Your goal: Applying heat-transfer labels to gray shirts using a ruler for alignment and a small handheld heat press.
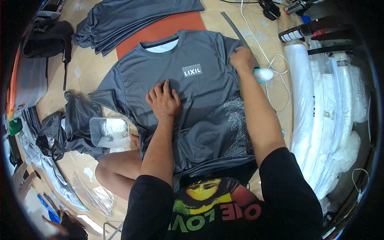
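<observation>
A dark grey short-sleeved T-shirt (pixel 207 90) lies spread out before me, its collar away from me. On its chest is a light transfer patch (pixel 192 70) with white writing under what looks like a film. My left hand (pixel 164 98) rests palm down on the shirt's front, fingers slightly spread. My right hand (pixel 242 59) is curled at the sleeve on the right; whether it pinches the fabric is hidden. Just beside that wrist sits a small white and teal corded device (pixel 264 75), perhaps a mini heat press. Pale line-drawn leaves (pixel 238 129) decorate the shirt's lower right side.
Folded grey garments (pixel 135 22) lie on a reddish-brown board (pixel 162 30) beyond the shirt. A clear plastic tub (pixel 93 135) with white material stands left. Plastic-wrapped rolls (pixel 300 105) line the right side, near a white cable (pixel 255 33). Another person's hand (pixel 55 226) shows at lower left.
</observation>
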`<state>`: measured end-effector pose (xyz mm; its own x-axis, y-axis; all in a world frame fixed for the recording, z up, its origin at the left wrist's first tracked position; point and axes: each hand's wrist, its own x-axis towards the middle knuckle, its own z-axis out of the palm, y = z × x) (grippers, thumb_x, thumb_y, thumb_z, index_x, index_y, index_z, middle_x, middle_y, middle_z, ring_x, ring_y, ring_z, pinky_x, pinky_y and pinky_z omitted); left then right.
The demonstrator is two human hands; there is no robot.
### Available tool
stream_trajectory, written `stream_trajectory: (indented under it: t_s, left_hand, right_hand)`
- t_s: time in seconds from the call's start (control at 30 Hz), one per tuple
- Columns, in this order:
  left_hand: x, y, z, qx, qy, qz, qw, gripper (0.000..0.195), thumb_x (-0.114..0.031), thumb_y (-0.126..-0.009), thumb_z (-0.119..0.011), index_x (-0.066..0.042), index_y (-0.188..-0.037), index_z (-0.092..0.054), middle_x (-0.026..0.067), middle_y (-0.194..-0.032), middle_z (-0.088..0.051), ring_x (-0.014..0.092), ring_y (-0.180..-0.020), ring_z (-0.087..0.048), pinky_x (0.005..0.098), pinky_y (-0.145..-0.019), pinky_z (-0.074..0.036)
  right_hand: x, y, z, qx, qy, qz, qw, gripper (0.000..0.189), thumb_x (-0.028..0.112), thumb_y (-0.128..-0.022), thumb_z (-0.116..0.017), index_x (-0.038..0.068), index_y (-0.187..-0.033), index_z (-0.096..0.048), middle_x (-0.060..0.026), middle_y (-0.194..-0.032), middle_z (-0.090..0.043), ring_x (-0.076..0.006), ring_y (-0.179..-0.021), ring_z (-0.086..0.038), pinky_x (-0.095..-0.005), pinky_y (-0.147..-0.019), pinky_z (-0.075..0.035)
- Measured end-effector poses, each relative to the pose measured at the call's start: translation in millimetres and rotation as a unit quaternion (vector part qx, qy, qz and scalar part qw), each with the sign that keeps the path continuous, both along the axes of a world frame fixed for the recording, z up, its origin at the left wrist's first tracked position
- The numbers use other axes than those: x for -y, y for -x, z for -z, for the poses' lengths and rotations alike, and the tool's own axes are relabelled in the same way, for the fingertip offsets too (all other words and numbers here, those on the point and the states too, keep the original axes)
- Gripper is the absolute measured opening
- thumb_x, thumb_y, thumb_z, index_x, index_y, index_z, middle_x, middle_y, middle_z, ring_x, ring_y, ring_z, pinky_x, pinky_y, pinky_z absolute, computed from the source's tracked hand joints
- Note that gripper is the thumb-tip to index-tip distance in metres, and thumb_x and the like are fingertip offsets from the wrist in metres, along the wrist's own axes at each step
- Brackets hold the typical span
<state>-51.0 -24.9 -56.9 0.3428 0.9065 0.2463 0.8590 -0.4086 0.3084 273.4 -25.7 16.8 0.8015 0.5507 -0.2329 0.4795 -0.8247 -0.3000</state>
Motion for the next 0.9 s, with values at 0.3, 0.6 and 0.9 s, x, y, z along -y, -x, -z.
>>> stream_trajectory:
  t_s: [0.3, 0.6, 0.9]
  left_hand:
    - [-1, -2, -1, -0.003, 0.021, 0.005, 1.000, 0.045, -0.031, -0.093, -0.063, -0.016, -0.136, -0.065, 0.0081, -0.134, -0.059, 0.031, -0.130, -0.051, 0.0514, -0.113, -0.032]
    - [1, 0, 0, -0.002, -0.010, 0.002, 1.000, 0.043, -0.031, -0.091, -0.064, -0.016, -0.131, -0.069, 0.0055, -0.129, -0.062, 0.028, -0.126, -0.053, 0.0499, -0.110, -0.033]
    - [-2, 5, 3, 0.019, -0.002, 0.021, 1.000, 0.045, -0.032, -0.094, -0.063, -0.015, -0.135, -0.067, 0.0062, -0.134, -0.061, 0.030, -0.128, -0.053, 0.0510, -0.113, -0.033]
  right_hand:
    - [53, 171, 38, 0.037, -0.188, -0.411, 0.891, 0.053, 0.028, -0.101, -0.059, -0.001, -0.145, -0.052, -0.0213, -0.152, -0.051, -0.0386, -0.144, -0.045, -0.0506, -0.118, -0.035]
    - [52, 167, 37, 0.015, -0.003, -0.455, 0.890, 0.068, 0.040, -0.108, -0.042, 0.001, -0.163, -0.034, -0.0153, -0.173, -0.029, -0.0305, -0.162, -0.023, -0.0529, -0.131, -0.013]
    - [49, 148, 17, 0.018, 0.052, -0.418, 0.907, 0.064, 0.041, -0.109, -0.038, 0.008, -0.164, -0.037, -0.0094, -0.174, -0.031, -0.0267, -0.162, -0.025, -0.0563, -0.131, -0.011]
